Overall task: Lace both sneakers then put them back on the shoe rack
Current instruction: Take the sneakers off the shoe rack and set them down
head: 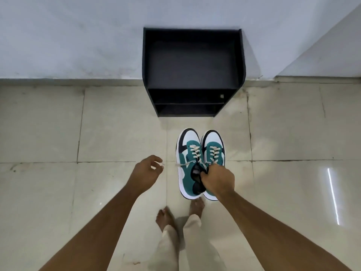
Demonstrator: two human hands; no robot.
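Both sneakers [201, 163] hang side by side, centre of frame, held in the air by the right hand [217, 179], toes pointing up-frame toward the shoe rack [192, 73]. Right fingers [205, 176] clamped on the inner collars of the pair, pinching them together. Both look laced. Left hand [145, 174] is just left of the pair, fingers apart and curled, holding nothing; a loose lace end [182, 164] trails from the left sneaker toward it, not clearly touching.

Rack is black, open, against the wall, upper centre of frame, well apart from the sneakers. Shelves appear bare, lower ones too dark to be sure.

Judged step: carrying the pair to the rack.

Risks:
- One-hand pinch on two collars: the outer sneaker could slip out and drop onto the tiled floor [58, 133].
- Loose lace end may mean that sneaker isn't tied off; it could snag on the rack edge.
- Bare feet [166, 218] directly under the load.
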